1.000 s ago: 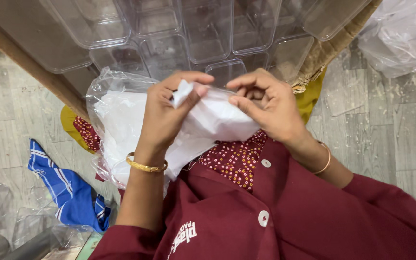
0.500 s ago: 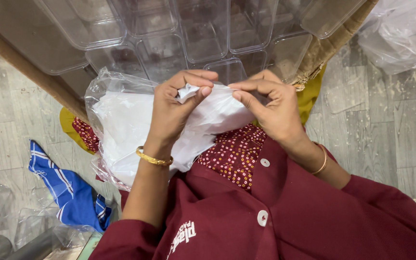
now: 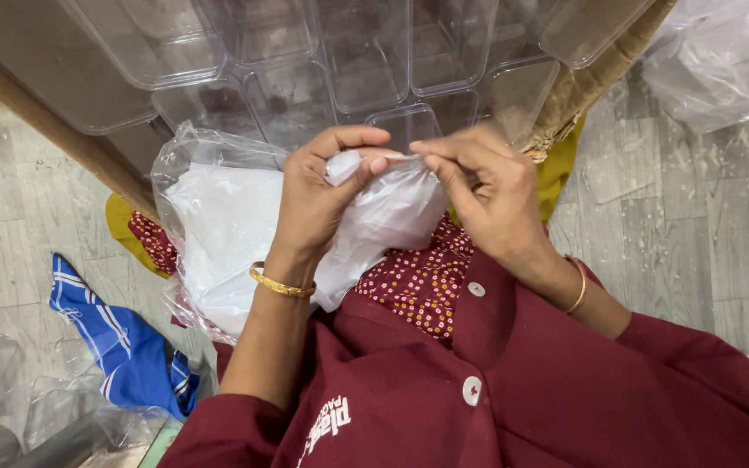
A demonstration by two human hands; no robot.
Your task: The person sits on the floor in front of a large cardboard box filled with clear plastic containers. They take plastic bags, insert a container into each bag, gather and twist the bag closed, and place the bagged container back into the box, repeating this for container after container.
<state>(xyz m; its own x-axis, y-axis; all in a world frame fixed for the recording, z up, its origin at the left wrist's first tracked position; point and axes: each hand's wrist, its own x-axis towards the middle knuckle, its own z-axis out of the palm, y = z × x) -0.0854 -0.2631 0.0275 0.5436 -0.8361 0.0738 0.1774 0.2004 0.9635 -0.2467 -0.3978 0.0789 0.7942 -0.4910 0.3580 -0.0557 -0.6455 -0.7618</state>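
Closest in, a maroon coat (image 3: 513,407) fills the lower frame, sleeves cut off by the edge. Up from it, the left hand (image 3: 318,204) and right hand (image 3: 483,186) meet at chest height, fingertips nearly touching, both pinched on the top edge of a thin clear bag (image 3: 392,208). That two-sided pinch looks like a way to tease the film's layers apart, though the edge itself is too fine to make out. The bag lies over a stack of white bags (image 3: 218,234) in a clear wrapper on the lap, kept close for easy reach. Left of it, a blue cloth (image 3: 123,347) lies on the grey floor (image 3: 10,217). Farther off, clear boxes (image 3: 305,61) stand in packed rows, edges blurring together. Top right, a plastic sack (image 3: 721,61) is half out of frame.
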